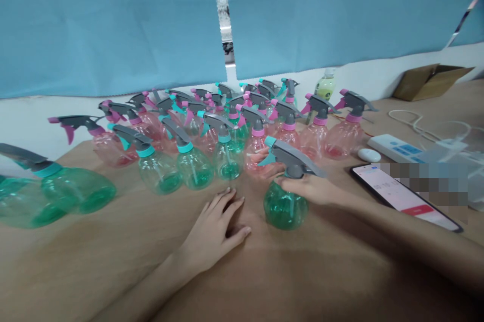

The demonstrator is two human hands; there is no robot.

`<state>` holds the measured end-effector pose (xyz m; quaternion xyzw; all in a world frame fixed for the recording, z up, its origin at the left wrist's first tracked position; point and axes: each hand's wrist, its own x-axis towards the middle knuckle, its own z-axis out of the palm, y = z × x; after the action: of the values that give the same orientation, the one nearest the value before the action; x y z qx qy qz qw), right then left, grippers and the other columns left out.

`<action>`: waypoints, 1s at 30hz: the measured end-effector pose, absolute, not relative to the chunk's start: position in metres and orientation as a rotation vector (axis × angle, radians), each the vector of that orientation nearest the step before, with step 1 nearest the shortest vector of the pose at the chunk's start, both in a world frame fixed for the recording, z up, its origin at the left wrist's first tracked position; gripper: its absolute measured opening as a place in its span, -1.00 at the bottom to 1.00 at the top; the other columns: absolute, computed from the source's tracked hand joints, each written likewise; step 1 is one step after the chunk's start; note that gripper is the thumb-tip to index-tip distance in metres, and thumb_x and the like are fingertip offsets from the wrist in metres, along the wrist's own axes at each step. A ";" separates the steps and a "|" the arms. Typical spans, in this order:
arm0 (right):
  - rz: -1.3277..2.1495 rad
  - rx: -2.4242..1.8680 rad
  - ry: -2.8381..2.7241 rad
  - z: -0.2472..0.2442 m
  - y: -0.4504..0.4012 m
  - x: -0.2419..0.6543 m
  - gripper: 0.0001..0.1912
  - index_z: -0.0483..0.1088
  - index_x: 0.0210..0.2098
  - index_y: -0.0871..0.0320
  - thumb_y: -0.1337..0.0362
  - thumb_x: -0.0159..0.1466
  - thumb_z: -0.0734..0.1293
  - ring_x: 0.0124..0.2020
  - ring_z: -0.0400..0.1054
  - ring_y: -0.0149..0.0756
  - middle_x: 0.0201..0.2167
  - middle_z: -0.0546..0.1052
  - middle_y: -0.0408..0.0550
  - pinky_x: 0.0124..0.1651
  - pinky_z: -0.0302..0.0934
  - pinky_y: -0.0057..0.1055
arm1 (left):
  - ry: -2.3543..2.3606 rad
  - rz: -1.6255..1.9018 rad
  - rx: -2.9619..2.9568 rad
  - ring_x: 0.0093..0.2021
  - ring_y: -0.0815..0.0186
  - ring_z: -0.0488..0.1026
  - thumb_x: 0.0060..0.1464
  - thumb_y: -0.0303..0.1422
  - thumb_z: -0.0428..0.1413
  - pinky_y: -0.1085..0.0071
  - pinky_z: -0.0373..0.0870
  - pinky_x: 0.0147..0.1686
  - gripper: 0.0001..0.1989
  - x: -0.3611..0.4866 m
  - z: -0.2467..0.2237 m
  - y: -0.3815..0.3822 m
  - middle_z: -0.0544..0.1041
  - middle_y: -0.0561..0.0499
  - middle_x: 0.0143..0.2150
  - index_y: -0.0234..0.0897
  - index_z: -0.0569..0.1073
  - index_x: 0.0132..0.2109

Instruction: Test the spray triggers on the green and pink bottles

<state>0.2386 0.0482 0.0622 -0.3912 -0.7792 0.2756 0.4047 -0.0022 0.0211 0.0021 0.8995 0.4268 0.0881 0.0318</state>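
Right hand (313,188) fingers wrapped around the neck of the green spray bottle (284,206), upright on the desk (113,261), just ahead of the left hand (215,234). Left fingers open, flat on desk, holding nothing. Looks like placing or picking 1 bottle beside the bottle cluster (227,130) beyond the fingertips. Next move needs a steady upright grip.
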 end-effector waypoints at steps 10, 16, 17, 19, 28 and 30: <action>0.810 -0.899 -1.889 0.061 0.051 0.237 -0.51 0.27 -0.12 0.00 0.48 -0.04 0.16 -0.34 0.39 -0.34 -0.14 0.45 -0.19 -0.33 0.29 -0.41 | 1.323 0.263 2.761 0.22 0.11 0.01 0.13 -0.09 -0.02 0.13 0.05 0.10 -0.47 -0.002 0.003 0.021 0.11 -0.14 0.24 -0.22 0.17 0.18; 0.882 -0.901 -1.791 0.066 0.047 0.234 -0.68 0.24 -0.29 0.03 0.49 -0.02 0.18 -0.32 0.38 -0.39 -0.24 0.45 -0.19 -0.28 0.28 -0.45 | 1.329 0.253 2.755 0.21 0.11 0.02 0.14 -0.09 -0.02 0.14 0.04 0.11 -0.47 -0.001 0.004 0.021 0.11 -0.14 0.24 -0.26 0.19 0.17; 0.901 -0.922 -1.780 0.067 0.046 0.233 -0.72 0.24 -0.32 0.04 0.48 -0.01 0.19 -0.33 0.38 -0.38 -0.28 0.45 -0.18 -0.27 0.28 -0.44 | 1.330 0.249 2.756 0.21 0.11 0.02 0.14 -0.09 -0.02 0.14 0.04 0.11 -0.47 -0.001 0.004 0.021 0.11 -0.14 0.24 -0.26 0.19 0.17; 0.918 -0.939 -1.765 0.067 0.046 0.233 -0.77 0.24 -0.35 0.06 0.46 0.01 0.20 -0.34 0.38 -0.36 -0.35 0.44 -0.18 -0.28 0.28 -0.42 | 1.329 0.244 2.760 0.22 0.12 0.02 0.14 -0.09 -0.02 0.14 0.04 0.11 -0.46 -0.001 0.003 0.021 0.11 -0.14 0.24 -0.26 0.18 0.18; 0.812 -0.916 -1.785 0.058 0.050 0.236 -0.75 0.26 -0.32 0.05 0.46 0.01 0.20 -0.39 0.37 -0.38 -0.39 0.41 -0.22 -0.32 0.28 -0.41 | 1.314 0.273 2.759 0.22 0.11 0.01 0.14 -0.09 -0.03 0.12 0.04 0.11 -0.48 -0.002 0.003 0.020 0.11 -0.13 0.24 -0.23 0.18 0.18; 0.767 -0.943 -1.827 0.058 0.050 0.237 -0.68 0.28 -0.25 0.02 0.46 0.01 0.19 -0.32 0.39 -0.32 -0.31 0.45 -0.19 -0.27 0.30 -0.36 | 1.320 0.269 2.754 0.22 0.11 0.02 0.14 -0.10 -0.03 0.12 0.04 0.11 -0.48 -0.001 0.004 0.020 0.12 -0.13 0.24 -0.23 0.18 0.18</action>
<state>0.2370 0.0502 0.0578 -0.3824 -0.7409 0.3110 0.4563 -0.0015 0.0204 0.0039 0.8977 0.4302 0.0877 0.0380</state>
